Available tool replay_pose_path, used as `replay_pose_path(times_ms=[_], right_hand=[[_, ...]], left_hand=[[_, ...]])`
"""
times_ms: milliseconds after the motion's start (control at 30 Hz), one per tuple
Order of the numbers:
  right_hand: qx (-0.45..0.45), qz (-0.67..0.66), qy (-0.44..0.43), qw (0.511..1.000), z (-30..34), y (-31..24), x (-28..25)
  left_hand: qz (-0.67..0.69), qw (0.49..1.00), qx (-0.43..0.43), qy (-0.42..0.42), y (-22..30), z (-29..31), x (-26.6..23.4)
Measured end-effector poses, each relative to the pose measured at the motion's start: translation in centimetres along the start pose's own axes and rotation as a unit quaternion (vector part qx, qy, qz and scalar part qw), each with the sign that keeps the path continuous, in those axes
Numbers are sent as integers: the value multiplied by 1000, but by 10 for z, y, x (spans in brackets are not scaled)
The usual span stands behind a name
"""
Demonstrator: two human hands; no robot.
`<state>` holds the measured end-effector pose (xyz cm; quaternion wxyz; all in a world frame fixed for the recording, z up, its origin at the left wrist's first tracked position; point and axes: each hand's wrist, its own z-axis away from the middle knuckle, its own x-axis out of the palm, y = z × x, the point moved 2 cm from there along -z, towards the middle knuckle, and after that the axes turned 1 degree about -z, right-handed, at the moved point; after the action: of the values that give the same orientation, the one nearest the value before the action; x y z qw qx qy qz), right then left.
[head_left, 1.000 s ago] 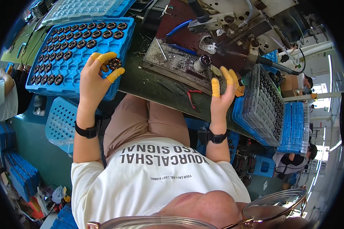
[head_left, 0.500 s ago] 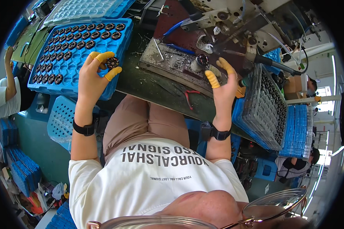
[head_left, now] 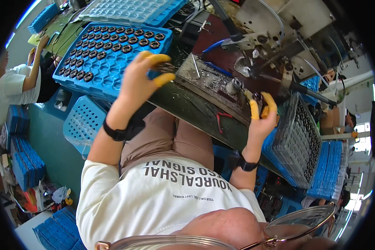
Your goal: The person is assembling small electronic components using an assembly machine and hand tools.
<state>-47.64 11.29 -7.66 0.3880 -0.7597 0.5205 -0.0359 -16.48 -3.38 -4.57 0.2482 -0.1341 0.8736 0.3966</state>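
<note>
Left grip (head_left: 136, 82) and right grip (head_left: 262, 121), well apart, both pinch with curled fingers (head_left: 159, 58).

Grn bench (head_left: 191, 109), blu tray (head_left: 108, 79), red-hndl pliers (head_left: 219, 121)

Site: factory workshop, by my reading. I sit at a green tabletop (head_left: 201, 111) beside a metal machine (head_left: 275, 27); grey debris covers its base plate (head_left: 208, 86). Red-handled pliers (head_left: 221, 120) lie near. A blue tray (head_left: 89, 90) carries rows of identical round parts (head_left: 101, 55). More blue trays (head_left: 27, 162) stand stacked; a co-worker (head_left: 18, 86) occupies another workstation.
</note>
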Motion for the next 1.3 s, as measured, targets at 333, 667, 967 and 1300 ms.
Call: replay_pose_path(times_ms=[333,667,967,1300], right_hand=[[-58,156,39,985,76,12,-27],[-23,115,31,993,85,25,-27],[-19,88,29,995,85,25,-29],[-16,74,19,997,86,22,-28]], left_hand=[[182,964,172,-94,55,-36,154],[200,959,112,-164,64,-43,141],[206,960,105,-160,62,-48,135],[189,944,98,-252,55,-57,136]])
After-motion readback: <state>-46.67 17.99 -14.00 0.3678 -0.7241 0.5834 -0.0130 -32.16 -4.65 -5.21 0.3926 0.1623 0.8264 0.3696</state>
